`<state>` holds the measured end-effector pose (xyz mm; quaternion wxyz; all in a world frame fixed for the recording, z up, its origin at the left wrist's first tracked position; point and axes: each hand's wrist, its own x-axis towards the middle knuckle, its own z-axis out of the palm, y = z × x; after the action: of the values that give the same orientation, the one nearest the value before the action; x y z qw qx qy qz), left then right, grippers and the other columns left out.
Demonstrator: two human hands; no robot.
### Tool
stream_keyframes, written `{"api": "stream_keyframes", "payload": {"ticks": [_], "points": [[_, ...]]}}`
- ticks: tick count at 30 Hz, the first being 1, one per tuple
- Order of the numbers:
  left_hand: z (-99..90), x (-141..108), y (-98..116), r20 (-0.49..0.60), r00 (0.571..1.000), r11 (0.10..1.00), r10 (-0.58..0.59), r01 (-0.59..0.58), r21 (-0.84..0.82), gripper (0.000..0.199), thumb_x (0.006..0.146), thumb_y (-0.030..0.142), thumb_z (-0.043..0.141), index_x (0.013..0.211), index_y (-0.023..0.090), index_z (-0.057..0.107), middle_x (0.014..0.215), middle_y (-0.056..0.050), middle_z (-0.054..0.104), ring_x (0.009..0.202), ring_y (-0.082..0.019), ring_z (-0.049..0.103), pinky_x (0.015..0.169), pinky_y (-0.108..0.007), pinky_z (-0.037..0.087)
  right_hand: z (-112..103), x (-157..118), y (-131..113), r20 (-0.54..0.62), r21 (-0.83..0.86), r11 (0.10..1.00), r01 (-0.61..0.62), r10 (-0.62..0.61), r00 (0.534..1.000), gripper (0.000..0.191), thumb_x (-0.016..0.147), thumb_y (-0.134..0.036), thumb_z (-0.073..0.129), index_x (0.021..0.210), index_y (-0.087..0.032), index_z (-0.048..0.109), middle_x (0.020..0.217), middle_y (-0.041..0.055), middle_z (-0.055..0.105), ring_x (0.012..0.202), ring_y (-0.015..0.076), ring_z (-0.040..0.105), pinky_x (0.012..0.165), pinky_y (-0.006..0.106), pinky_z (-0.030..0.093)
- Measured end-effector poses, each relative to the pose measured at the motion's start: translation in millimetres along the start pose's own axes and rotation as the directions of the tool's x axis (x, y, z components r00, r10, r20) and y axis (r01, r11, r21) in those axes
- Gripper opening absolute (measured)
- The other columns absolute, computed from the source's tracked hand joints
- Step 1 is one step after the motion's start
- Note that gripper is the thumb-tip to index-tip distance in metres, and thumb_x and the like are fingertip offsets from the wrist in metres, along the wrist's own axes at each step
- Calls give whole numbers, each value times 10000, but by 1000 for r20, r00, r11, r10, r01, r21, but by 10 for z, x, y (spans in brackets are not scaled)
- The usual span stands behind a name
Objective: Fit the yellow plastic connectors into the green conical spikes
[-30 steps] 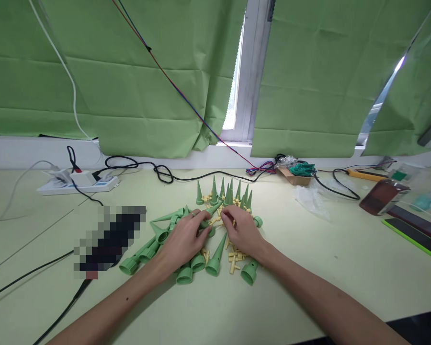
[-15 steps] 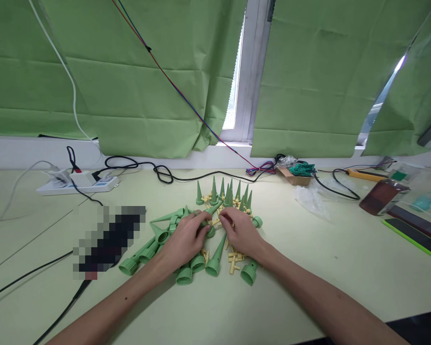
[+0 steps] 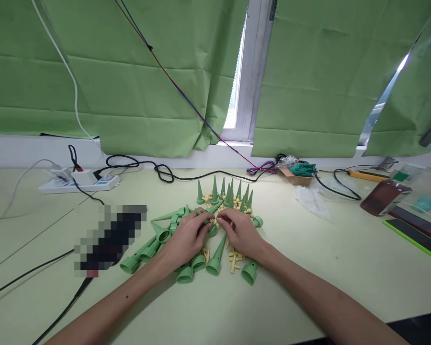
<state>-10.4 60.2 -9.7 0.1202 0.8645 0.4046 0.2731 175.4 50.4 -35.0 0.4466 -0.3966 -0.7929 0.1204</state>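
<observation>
From afar, my right hand [image 3: 243, 231] pinches a yellow fitting [image 3: 215, 222] amid green spikes [image 3: 214, 265]. My left hand [image 3: 187, 235] curls alongside; its grip I cannot tell.

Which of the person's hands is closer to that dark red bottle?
Right. The right hand is over the green cones, well left of the bottle; the left hand is farther left.
</observation>
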Motion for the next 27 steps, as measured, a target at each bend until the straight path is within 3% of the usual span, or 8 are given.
{"api": "stream_keyframes", "payload": {"ticks": [10,16,27], "points": [[-6,-7,-7,-12,1000,1000,-7,8,30,251,943,302,468,1061,197,663,954,-51,638,690,-164,598,666,-278,486,-8,-1,-14,-3,38,999,-22,22,1000,126,962,-205,477,961,-187,602,860,42,651,748,166,589,651,263,451],[2,-7,2,-59,998,1000,12,-12,8,234,935,307,479,1017,193,665,945,-46,642,663,-151,592,620,-261,482,-16,-1,-24,-8,46,998,-34,34,999,137,968,-225,477,955,-194,609,870,45,659,738,167,589,655,272,459],[4,-26,16,-42,999,1000,-5,4,-12,230,956,314,457,1018,192,641,977,-47,604,598,-117,545,573,-246,443,-22,15,-37,-34,64,996,-59,61,998,161,973,-244,484,878,-194,604,800,23,629,699,154,562,645,262,432]]}}
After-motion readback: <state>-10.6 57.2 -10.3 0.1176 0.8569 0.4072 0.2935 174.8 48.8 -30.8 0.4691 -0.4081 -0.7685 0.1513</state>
